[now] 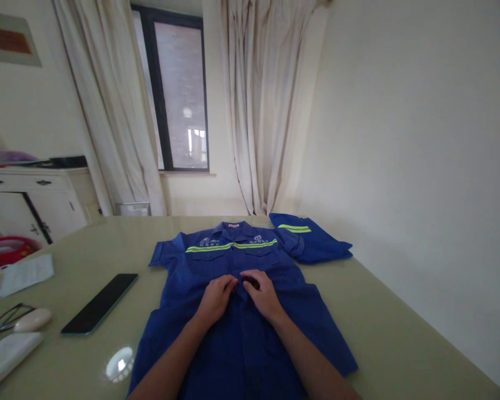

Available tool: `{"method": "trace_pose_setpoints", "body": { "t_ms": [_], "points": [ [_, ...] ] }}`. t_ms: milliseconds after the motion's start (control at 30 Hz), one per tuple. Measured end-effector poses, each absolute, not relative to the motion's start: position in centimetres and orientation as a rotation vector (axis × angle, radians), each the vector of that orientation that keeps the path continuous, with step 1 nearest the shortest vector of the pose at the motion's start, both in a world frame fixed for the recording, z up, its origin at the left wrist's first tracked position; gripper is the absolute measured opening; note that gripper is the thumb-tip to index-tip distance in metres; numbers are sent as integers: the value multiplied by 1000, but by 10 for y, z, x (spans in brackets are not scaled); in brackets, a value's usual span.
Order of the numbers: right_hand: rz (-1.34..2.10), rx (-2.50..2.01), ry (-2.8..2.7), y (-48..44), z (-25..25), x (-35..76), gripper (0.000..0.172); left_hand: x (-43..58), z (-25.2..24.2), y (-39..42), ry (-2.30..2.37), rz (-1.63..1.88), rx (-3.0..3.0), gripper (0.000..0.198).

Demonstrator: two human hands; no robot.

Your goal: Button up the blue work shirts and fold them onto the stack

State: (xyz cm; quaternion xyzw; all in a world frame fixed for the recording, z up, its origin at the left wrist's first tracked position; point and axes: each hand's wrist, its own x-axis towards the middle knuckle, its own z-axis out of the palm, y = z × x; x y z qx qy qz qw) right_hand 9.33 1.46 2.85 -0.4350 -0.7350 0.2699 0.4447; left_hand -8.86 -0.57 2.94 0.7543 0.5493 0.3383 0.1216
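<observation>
A blue short-sleeved work shirt (216, 261) with a yellow-green reflective stripe lies flat on the table, collar away from me. My left hand (215, 298) and my right hand (261, 292) rest on its middle, side by side at the button placket. Both have curled fingers pinching the fabric there. A second blue garment (312, 241), folded and with the same stripe, lies at the shirt's far right.
On the pale green table (400, 333), to the left, lie a dark phone (100, 303), a white mouse (32, 319), glasses (2, 322), a paper (25, 273) and a white flat object (6, 355). A white cabinet (33, 203) and a curtained window (179, 94) stand behind.
</observation>
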Motion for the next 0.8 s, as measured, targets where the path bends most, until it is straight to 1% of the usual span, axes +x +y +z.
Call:
{"method": "trace_pose_setpoints", "body": {
  "t_ms": [67, 100, 167, 267, 333, 467, 500, 533, 600, 700, 733, 800],
  "points": [
    [575, -1142, -1924, 8, 28, 91, 42, -92, 27, -6, 1710, 1035, 2178, 42],
    [536, -1188, -1986, 4, 28, 90, 45, -93, 24, -7, 1768, 1057, 2173, 43],
    [436, -1282, -2099, -8, 29, 88, 45, -98, 18, -11, 1866, 1024, 2224, 41],
    [223, -1373, -2244, -27, 36, 87, 39, -107, 7, -22, 1924, 791, 2419, 46],
    [135, -1447, -2320, -34, 48, 86, 34, -111, 0, -32, 1884, 663, 2553, 51],
    [86, -1681, -2275, -26, 69, 75, 46, -113, -5, -58, 1748, 545, 2717, 56],
    [85, -1708, -2266, -20, 71, 71, 46, -112, -3, -65, 1740, 525, 2716, 56],
    [91, -1723, -2261, -15, 70, 67, 44, -111, 0, -70, 1742, 507, 2700, 57],
    [122, -1753, -2223, -4, 62, 60, 35, -109, 11, -77, 1752, 469, 2645, 55],
    [197, -1739, -2085, 7, 45, 59, 20, -103, 34, -69, 1835, 426, 2524, 42],
    [248, -1710, -2034, 9, 40, 61, 17, -100, 41, -62, 1886, 419, 2472, 38],
    [381, -1626, -1940, 13, 34, 67, 18, -93, 50, -43, 1992, 425, 2370, 35]
  ]
}}
